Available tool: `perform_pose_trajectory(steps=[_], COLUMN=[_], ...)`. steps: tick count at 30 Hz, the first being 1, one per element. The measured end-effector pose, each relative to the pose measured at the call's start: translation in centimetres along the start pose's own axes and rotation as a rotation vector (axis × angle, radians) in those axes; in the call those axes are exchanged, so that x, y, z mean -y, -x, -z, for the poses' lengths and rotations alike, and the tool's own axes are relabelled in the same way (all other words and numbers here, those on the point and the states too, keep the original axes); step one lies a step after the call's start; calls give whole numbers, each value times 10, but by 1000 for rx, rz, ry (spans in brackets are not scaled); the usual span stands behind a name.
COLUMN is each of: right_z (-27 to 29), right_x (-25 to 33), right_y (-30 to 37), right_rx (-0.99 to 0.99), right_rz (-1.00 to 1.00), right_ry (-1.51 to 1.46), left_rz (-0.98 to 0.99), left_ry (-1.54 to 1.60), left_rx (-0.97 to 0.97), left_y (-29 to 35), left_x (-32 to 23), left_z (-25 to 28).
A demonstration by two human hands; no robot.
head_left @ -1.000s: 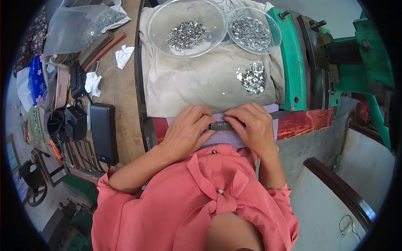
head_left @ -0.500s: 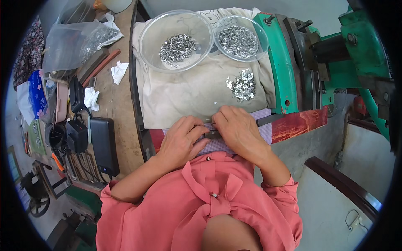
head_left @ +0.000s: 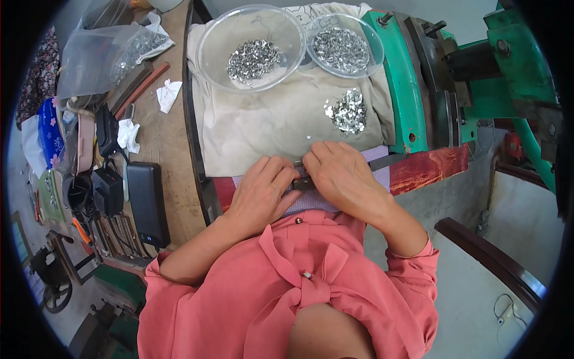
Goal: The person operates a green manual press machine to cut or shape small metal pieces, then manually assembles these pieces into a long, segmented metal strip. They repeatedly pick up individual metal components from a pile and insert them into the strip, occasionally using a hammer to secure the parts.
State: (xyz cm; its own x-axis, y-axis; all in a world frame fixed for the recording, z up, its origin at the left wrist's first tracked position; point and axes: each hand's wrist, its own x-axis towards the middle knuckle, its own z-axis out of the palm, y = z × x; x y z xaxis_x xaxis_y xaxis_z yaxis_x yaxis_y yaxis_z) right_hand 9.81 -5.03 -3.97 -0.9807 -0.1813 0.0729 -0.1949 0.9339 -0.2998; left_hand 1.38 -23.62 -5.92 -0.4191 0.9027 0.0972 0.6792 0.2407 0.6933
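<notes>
At the near edge of the beige cloth (head_left: 245,128), my left hand (head_left: 260,190) is closed, its thumb and fingers around the left end of a dark metal bar (head_left: 304,183). Curled over the same bar from the other side, my right hand (head_left: 341,176) hides much of it. Between the two forefingers shows a sliver of a small metal piece (head_left: 298,163), too small to name. Beyond the right hand lies a loose pile of shiny metal chips (head_left: 350,113), with one stray chip (head_left: 308,137) nearer my fingers.
Two clear plastic bowls, a larger bowl (head_left: 206,66) and a smaller bowl (head_left: 378,63), hold small metal parts at the back. A green machine (head_left: 406,102) stands at the right. On the left bench are a black power bank (head_left: 148,203), crumpled tissue (head_left: 128,135) and a plastic bag (head_left: 89,63).
The whole view has shifted slightly, with the bowls and cloth higher in the picture. Both hands stay at the bar; the right hand's fingers have moved a little closer to the stray chip.
</notes>
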Motion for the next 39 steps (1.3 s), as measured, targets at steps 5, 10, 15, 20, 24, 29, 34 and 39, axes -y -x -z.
perform_pose_trajectory(steps=[5,10,15,20,24,29,34,39], right_z=[-4,29,55,64,64,54,17,-4], right_x=[-17,-45,-79,-132,-136,-90,-59,-45], right_y=[5,-14,-50,-82,-77,-41,-13,-11], right_rx=[-20,-281,-549,-627,-657,-528,-337,-253], right_rz=[-31,-145,-202,-312,-221,-176,-61,-1], right_ry=[-202,-173,-86,94,188,-115,-205,-175], left_rz=[-10,-13,-8,-34,-75,-60,-33,-9], left_ry=[19,37,39,60,38,47,64,100], left_rx=[-13,-48,-64,-80,-122,-141,-125,-113], left_y=[1,3,3,2,2,-1,-2,0], left_x=[3,6,6,7,10,10,10,9], left_z=[-2,-6,-5,-4,-9,-10,-10,-10])
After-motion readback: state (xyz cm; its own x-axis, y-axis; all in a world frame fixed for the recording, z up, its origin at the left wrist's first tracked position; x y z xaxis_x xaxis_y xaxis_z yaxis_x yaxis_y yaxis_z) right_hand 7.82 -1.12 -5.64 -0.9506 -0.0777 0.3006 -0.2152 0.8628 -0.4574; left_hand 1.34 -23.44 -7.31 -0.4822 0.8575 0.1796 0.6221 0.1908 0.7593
